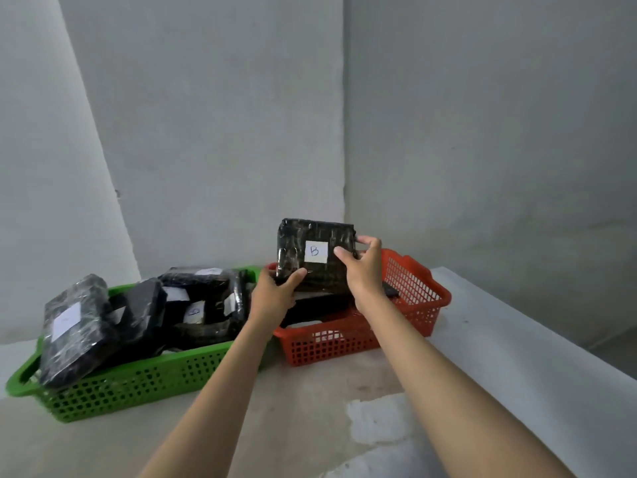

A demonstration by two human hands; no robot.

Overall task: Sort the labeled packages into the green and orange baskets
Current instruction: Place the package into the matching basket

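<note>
A black wrapped package (312, 243) with a white label reading "B" is held upright above the orange basket (413, 305). My left hand (275, 291) grips its lower left corner. My right hand (365, 267) grips its right edge. At least one more black package (315, 307) lies inside the orange basket, partly hidden by my hands. The green basket (138, 384) to the left holds several black packages with white labels; one large package (74, 329) leans over its left rim.
Both baskets stand on a pale, stained table surface (310, 408) against grey walls. The table's right edge (551, 343) runs diagonally at the right. A wall corner rises just behind the orange basket.
</note>
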